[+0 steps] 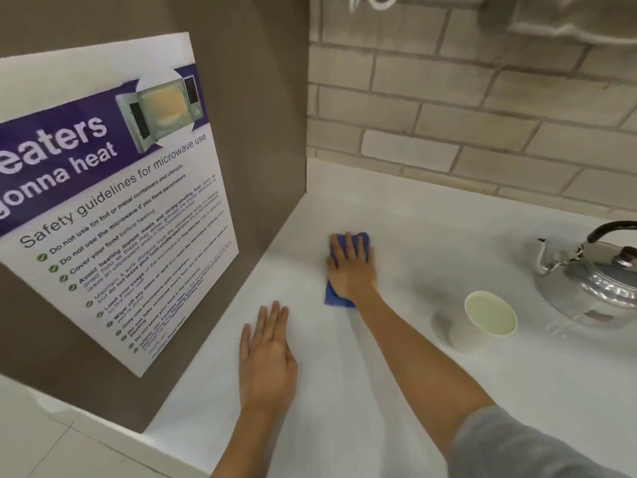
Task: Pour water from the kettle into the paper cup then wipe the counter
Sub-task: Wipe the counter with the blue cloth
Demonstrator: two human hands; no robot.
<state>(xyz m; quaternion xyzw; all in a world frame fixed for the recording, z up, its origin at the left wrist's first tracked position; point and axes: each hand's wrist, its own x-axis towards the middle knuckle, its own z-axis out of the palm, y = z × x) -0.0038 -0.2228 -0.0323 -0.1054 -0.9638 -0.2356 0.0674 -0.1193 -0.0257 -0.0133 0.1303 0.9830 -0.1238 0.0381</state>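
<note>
My right hand (351, 267) presses flat on a folded blue cloth (333, 297) on the white counter (396, 357), fingers spread over it. Palm down, my left hand (267, 357) rests on the counter nearer the front edge, fingers together and holding nothing. A white paper cup (482, 322) with liquid in it stands upright to the right of the cloth. Behind the cup, at the right edge of the view, sits a shiny metal kettle (593, 281) with a black handle, spout pointing left.
A brown side panel (241, 98) with a microwave safety poster (113, 201) bounds the counter on the left. A beige brick-tile wall (465, 108) runs along the back. The counter's front edge drops to a tiled floor (51, 443) at bottom left.
</note>
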